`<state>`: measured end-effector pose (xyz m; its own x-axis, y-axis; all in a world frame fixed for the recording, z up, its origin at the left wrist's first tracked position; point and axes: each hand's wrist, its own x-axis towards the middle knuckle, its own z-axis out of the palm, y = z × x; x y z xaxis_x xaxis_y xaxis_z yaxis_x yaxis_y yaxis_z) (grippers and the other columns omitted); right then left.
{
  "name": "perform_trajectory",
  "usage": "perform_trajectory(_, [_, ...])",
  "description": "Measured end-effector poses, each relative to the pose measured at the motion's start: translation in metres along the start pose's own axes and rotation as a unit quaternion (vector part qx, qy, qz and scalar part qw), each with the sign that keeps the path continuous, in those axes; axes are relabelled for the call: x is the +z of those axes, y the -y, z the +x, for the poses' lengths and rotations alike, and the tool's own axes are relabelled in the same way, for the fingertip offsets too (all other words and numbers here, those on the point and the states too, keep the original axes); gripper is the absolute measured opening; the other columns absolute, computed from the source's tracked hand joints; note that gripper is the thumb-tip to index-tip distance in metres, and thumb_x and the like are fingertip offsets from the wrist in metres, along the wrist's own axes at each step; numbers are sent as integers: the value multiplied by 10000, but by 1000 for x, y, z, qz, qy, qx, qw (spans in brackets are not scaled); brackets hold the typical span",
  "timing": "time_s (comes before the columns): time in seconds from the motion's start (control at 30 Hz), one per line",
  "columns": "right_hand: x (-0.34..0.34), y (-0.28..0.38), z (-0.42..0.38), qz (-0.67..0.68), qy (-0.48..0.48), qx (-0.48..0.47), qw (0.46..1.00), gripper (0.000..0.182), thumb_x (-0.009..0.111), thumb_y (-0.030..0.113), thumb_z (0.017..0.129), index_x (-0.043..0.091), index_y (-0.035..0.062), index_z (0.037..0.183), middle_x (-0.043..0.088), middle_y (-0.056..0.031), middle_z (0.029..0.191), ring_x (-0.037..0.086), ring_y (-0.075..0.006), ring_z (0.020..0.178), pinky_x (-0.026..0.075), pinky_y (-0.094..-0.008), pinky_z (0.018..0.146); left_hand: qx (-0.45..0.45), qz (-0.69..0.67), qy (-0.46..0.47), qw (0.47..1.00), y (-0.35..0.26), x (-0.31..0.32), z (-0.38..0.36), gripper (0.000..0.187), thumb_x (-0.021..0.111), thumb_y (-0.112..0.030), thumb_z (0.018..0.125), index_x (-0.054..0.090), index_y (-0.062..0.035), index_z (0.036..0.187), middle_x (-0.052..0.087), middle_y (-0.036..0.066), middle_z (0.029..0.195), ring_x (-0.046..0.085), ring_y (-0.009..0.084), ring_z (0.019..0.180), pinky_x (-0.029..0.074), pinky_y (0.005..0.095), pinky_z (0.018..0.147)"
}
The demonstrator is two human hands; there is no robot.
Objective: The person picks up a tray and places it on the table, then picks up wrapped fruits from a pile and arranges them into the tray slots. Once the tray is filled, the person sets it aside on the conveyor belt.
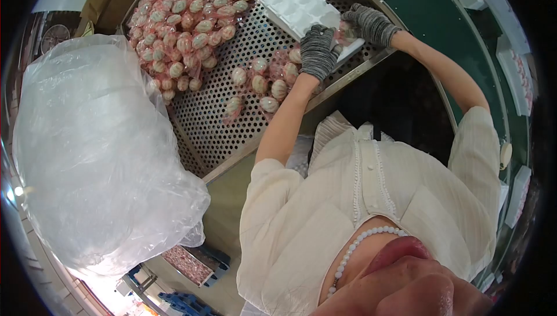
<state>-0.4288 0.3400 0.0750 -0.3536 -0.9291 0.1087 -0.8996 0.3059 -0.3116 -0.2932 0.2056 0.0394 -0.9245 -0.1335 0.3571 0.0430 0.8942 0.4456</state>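
Note:
A white foam tray [301, 7] with moulded hollows lies at a slant on the perforated metal table. My left hand [319, 53], in a grey knit glove, is over its near edge with curled fingers; whatever they grip is hidden. At the tray's right end my right hand [370, 24], gloved the same way, closes its fingers on a striped ball in clear and pink wrapping [346, 31]. More wrapped balls [260, 84] lie loose just left of my left wrist. A big heap of wrapped balls [185, 26] spreads farther left.
A large bulging clear plastic bag [104, 153] stands at the left. The perforated metal table [220, 101] has a raised metal rim. On the right runs a green conveyor belt [429, 20] with filled white trays [513, 75] beyond it. Cardboard boxes [110, 0] are at the back left.

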Motion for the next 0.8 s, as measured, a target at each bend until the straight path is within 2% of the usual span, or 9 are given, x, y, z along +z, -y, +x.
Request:
perform_trajectory(0.17, [-5,13,13,-62,134,-7,989,370,657,127,584,507,81,919,491,-115,800,518,-287,777,427,-362,665,-17,-12,14,1000,5,5,4,363,602,-134,605,525,-76,955,474,150,931,474,294,857,397,378,746])
perform_trajectory(0.27, [-2,20,23,-94,161,7,982,370,670,127,560,511,74,890,495,-113,801,520,-285,766,428,-359,655,-45,1,10,999,6,7,5,301,583,-88,603,524,-65,897,479,142,898,480,301,833,405,382,729])
perform_trajectory(0.33, [-14,19,23,-34,166,-15,985,338,668,98,552,517,60,853,504,-114,779,522,-281,745,425,-354,635,1,-71,-88,994,8,6,1,258,569,-68,605,515,-55,856,475,139,858,483,307,804,408,392,716])
perform_trajectory(0.5, [-10,20,22,-32,158,-16,987,192,633,84,623,547,30,786,551,-131,681,544,-254,628,428,-338,598,-51,-81,-27,995,7,13,5,242,568,-75,606,516,-54,842,475,145,836,481,308,805,410,390,716])
perform_trajectory(0.53, [-9,31,26,118,178,183,960,173,615,59,631,549,31,788,550,-134,706,544,-252,635,427,-336,604,-52,-68,-19,996,5,11,4,246,574,-74,603,519,-54,842,478,145,835,482,306,807,411,387,719])
perform_trajectory(0.57, [-10,36,28,259,183,374,872,159,598,35,640,550,32,791,550,-138,731,544,-251,641,426,-335,611,-47,-56,-12,997,5,8,5,250,579,-74,599,521,-54,841,481,145,835,484,304,809,412,383,723])
perform_trajectory(0.6, [-7,30,24,258,181,378,871,159,598,35,640,550,32,791,550,-138,731,544,-251,641,426,-335,611,-43,-59,-11,997,5,7,6,250,579,-74,599,521,-54,841,481,145,835,484,304,809,412,383,723])
perform_trajectory(0.67, [-2,19,13,-45,134,40,989,154,577,4,645,557,33,795,550,-144,767,549,-254,657,432,-336,623,-30,-107,-22,994,6,5,5,257,588,-87,589,527,-50,837,481,135,872,506,291,792,405,375,710])
perform_trajectory(0.8, [-11,18,20,-81,194,-7,978,164,602,77,648,566,41,804,548,-133,745,556,-264,699,448,-330,629,-77,-122,8,989,3,1,7,278,597,-62,573,540,-53,846,486,145,847,478,297,824,413,362,745])
